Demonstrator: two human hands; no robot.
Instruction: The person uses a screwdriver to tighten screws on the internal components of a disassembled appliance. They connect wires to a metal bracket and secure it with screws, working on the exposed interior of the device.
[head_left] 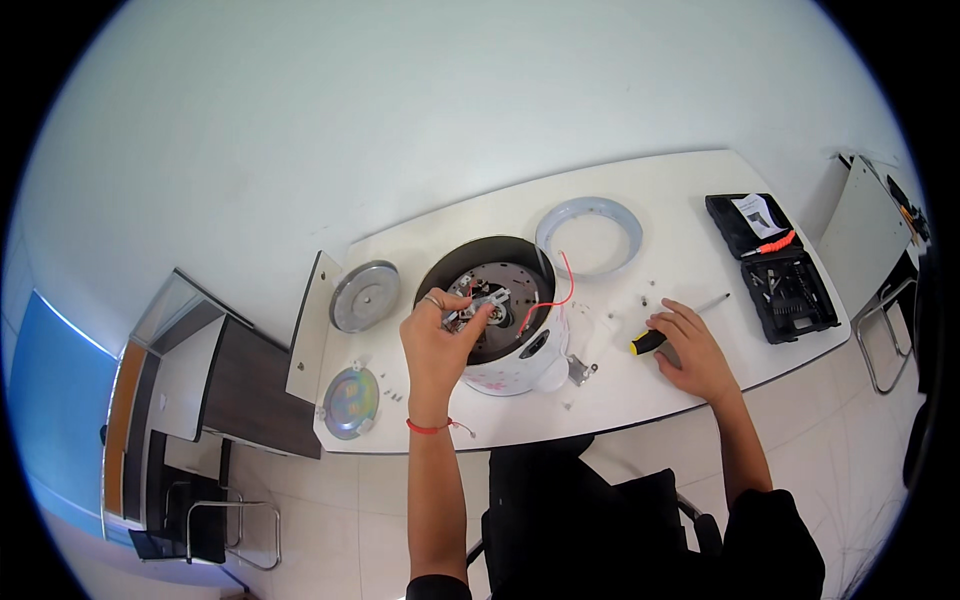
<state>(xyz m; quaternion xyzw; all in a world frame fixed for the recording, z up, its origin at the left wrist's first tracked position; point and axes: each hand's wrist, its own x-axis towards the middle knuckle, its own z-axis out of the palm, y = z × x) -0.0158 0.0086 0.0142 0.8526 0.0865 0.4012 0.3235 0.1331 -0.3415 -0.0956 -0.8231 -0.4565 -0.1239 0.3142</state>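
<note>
On the white table [690, 190], the left hand [438, 328] pinches a bracket [497, 298] inside the open cooker [505, 378]. Farther right, the right hand [697, 355], fingers spread, covers a screwdriver [648, 342] pointing away rightward; I cannot tell if it grips.

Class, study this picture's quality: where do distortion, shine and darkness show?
Head view: the table's edges look bowed, as a fisheye would bend them, and the corners go black; head view: a rainbow sheen colours the lower-left disc; head view: the inner wall of the pot is dim.
</note>
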